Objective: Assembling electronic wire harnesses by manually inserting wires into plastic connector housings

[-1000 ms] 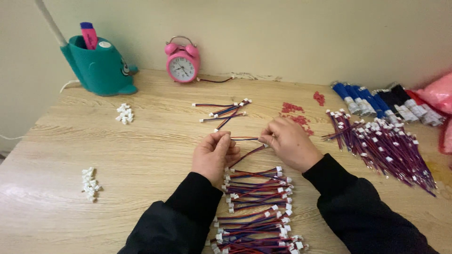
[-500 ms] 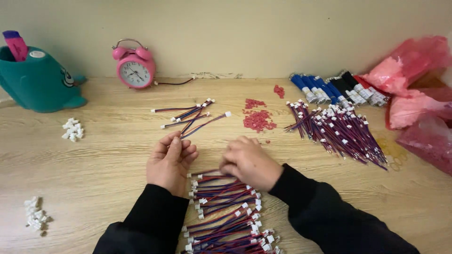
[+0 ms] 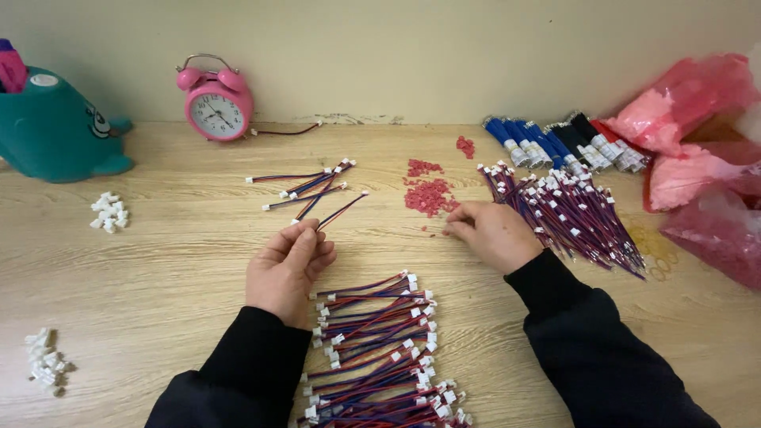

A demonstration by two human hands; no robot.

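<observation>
My left hand (image 3: 287,265) pinches one end of a red-and-blue wire (image 3: 342,210) that slants up to the right and ends in a white connector. My right hand (image 3: 493,232) lies apart from it on the table. Its curled fingertips are at the edge of a scatter of small red pieces (image 3: 428,196); whether it holds one is hidden. Between my forearms, close to me, lies a stack of finished wires with white connectors (image 3: 372,341). A few loose wires (image 3: 305,186) lie beyond my left hand.
A large pile of wires (image 3: 571,210) sits right of my right hand, with blue and black bundles (image 3: 555,147) and pink plastic bags (image 3: 697,158) behind it. White connector heaps (image 3: 109,212) (image 3: 46,361) lie left. A pink alarm clock (image 3: 218,99) and teal holder (image 3: 51,127) stand at the back.
My right hand has left the wire and moved right to the red pieces. My left hand still holds the wire. The view has swung to the right.
</observation>
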